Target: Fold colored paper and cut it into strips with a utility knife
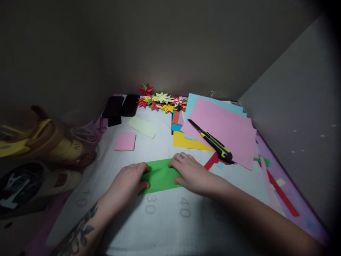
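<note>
Both sets of fingers (144, 185) (179, 180) holding green paper (160, 176) by opposite ends, open numbered mat (167, 227) along near edge

Premises: tabletop papercraft workspace.
Evidence: folded paper stars (162, 98), coloured sheets (223, 117), utility knife (213, 140), numbered white work surface (166, 222).

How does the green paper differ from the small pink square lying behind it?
The left hand and right hand touch the green paper; neither touches the pink square. The green paper is larger and elongated, while the pink square is compact. Both look like coloured paper with straight edges.
</note>
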### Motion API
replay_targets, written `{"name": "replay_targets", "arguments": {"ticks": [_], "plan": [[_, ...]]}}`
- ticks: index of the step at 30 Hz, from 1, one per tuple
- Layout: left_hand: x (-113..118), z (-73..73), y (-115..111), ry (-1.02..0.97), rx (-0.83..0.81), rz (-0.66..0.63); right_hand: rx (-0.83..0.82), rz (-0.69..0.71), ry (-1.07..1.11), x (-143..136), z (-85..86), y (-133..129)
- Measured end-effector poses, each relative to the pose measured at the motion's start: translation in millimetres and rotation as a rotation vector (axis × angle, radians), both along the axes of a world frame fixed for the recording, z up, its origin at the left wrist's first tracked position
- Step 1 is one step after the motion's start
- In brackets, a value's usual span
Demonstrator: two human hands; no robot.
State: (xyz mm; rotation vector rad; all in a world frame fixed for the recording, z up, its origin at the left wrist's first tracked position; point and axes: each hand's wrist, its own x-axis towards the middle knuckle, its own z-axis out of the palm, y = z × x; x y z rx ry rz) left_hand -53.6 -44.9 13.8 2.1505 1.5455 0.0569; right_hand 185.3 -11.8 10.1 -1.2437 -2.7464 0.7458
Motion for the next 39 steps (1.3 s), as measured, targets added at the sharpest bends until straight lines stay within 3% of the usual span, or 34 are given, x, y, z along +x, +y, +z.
{"name": "replay_targets", "arguments": {"ticks": [10, 22, 27, 39], "plan": [[-10, -5.8, 4, -0.045, -0.013, -0.011, 0.003, -0.065, 0.096, -19, -9.2, 4], [-3, 1.6, 3, 0.201, -0.035, 0.110, 0.190, -0.146, -0.243, -9, -10.5, 1], [-5, -0.2, 3, 0.288, -0.025, 0.130, 0.206, -0.136, -0.274, -10, -12.6, 3], [-7, -2.3, 6, 0.261, -0.028, 0.125, 0.155, -0.173, -0.281, -12, -10.9, 4]]}}
